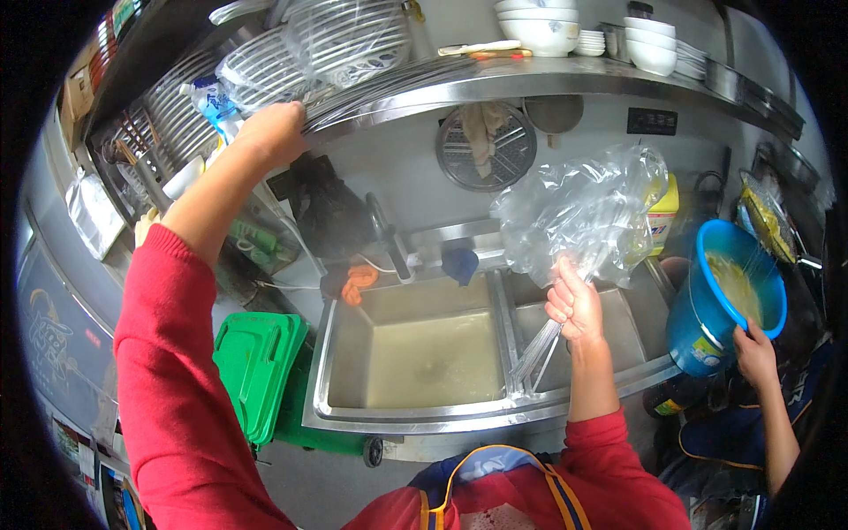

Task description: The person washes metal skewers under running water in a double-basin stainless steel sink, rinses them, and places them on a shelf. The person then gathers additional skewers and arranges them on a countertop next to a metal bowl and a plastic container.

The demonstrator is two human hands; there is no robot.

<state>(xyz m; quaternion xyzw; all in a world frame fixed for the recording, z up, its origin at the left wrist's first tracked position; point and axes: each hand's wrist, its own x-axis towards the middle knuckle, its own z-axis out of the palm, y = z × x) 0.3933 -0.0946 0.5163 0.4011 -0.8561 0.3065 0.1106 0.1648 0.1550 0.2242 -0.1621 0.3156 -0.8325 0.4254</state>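
Note:
My left hand (275, 132) is curled at the left ends of thin metal skewers (397, 86) lying along the steel shelf (563, 79); its fingertips are hidden, so its grip is unclear. Over the divider of a double-bowl steel sink (414, 421), my right hand (575, 305) grips a bundle of metal skewers (540, 351) that points down toward the sink. A crumpled clear plastic bag (576, 205) covers the bundle's upper end, above that fist. Cloudy water (434, 358) stands in the left bowl, under a dark faucet (391, 238).
At right, another person's hand (755, 351) holds the rim of a blue bucket (689, 324) containing yellowish liquid. A green lidded bin (258, 371) stands left of the sink. White bowls (540, 33) and wrapped plates (351, 40) sit on the shelf. A yellow jug (662, 212) stands behind the bag.

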